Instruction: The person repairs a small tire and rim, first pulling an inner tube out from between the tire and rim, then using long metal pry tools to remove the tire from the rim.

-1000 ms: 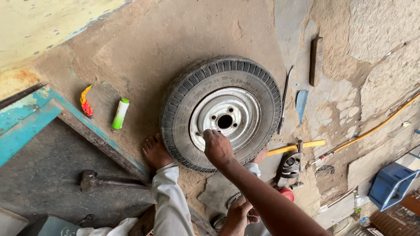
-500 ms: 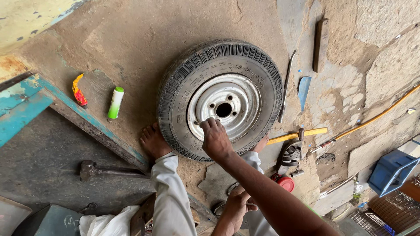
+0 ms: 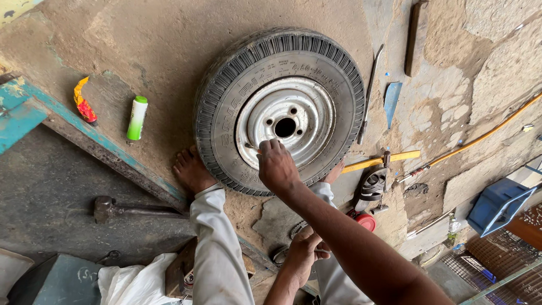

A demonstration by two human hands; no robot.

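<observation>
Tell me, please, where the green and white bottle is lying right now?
In the head view, the green and white bottle lies on the ground left of the tyre, beside the red-yellow wrapper.

Soft, even daylight, faint shadows, sharp focus throughout.

Person seen from above: both forearms bare, no sleeves visible; right hand (image 3: 278, 167) and left hand (image 3: 305, 249) without gloves, rings or wristbands visible; legs covered by light grey-white trousers (image 3: 219, 254), loosely creased, hems ending at the ankles; left foot (image 3: 191, 169) bare, no footwear; toes dusty.
</observation>
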